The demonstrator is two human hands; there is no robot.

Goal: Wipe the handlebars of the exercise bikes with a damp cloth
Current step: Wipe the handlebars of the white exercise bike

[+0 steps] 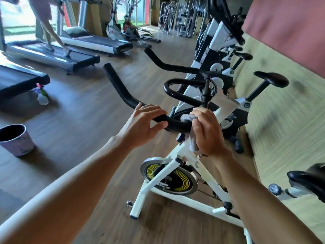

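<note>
Glossy black curved handlebar (123, 92), grey cloth (189, 118)

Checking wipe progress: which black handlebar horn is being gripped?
The nearer horn: the left hand holds it, the right hand presses the grey cloth. The far horn is untouched.

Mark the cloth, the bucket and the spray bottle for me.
cloth (190, 118), head view, bunched top above the right hand.
bucket (21, 144), head view, outer wall.
spray bottle (42, 98), head view, clear body.
</note>
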